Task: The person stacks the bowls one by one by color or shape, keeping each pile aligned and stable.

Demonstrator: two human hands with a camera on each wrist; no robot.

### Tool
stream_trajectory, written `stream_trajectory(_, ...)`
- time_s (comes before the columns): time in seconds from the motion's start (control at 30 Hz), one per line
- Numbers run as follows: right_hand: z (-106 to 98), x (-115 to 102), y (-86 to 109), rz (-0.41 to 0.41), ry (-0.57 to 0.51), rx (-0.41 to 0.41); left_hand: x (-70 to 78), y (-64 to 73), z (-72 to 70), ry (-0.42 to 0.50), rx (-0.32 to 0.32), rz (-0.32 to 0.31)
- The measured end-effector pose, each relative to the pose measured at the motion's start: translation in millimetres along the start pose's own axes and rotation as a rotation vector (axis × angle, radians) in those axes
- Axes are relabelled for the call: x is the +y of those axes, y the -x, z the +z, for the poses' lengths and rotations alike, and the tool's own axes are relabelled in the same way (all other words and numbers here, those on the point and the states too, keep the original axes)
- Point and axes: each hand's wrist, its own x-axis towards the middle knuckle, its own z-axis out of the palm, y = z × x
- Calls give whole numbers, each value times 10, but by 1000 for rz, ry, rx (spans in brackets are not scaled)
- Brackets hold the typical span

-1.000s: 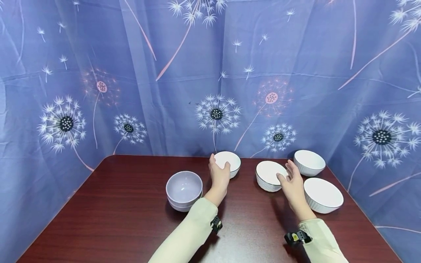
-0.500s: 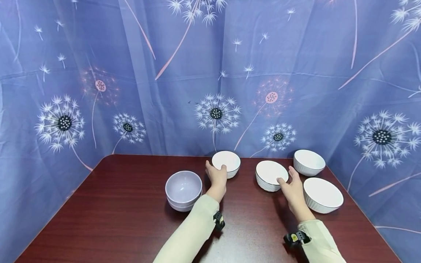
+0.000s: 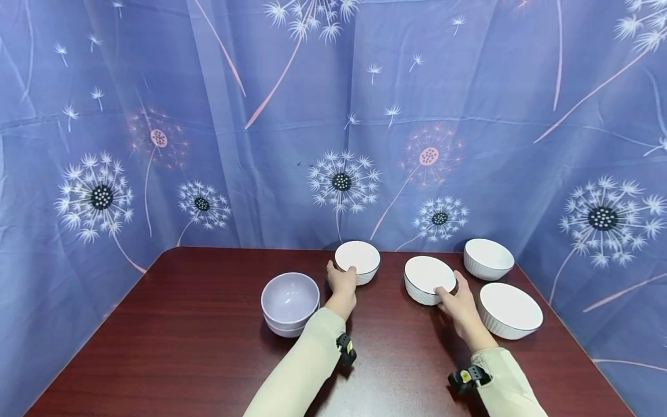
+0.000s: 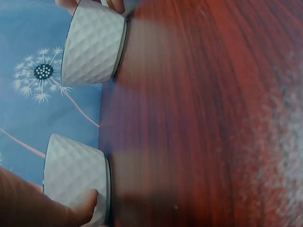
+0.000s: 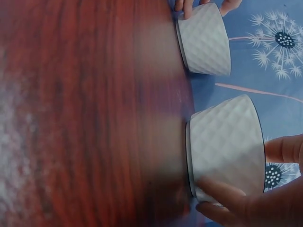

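Two white bowls with dark rims and a diamond-textured outside stand on the table. My left hand (image 3: 342,288) grips the left bowl (image 3: 367,276) by its near left side; its thumb (image 4: 86,207) lies along the wall in the left wrist view. The other bowl (image 3: 420,294) is held at its right side by my right hand (image 3: 462,304), thumb at the front and fingers round the far side. In the right wrist view this bowl (image 5: 227,137) is close up, its base at the table surface. Some fingers are hidden behind the bowls.
Left of my left forearm stands a stack of two lavender bowls (image 3: 289,301). Two white ribbed bowls, one at the back (image 3: 484,270) and one nearer (image 3: 500,325), sit right of my right hand. A blue dandelion-print curtain (image 3: 292,191) hangs behind the dark red table (image 3: 172,336).
My left hand has come down from over its bowl's rim to the near left side. The right hand's raised fingers have lowered and closed in on its bowl. The bowls have not visibly moved.
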Motion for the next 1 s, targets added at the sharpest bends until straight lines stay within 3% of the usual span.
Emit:
stream_trajectory(0.33,-3,7,6,21,-99,-13,-54,-23,1,-42,2,-19)
stream_trajectory(0.53,2,23,8,27,-176,5,-53,3,1,24,-12,-71)
stream_trajectory(1.0,9,43,-15,5,-197,37,5,33,2,92,-14,-79)
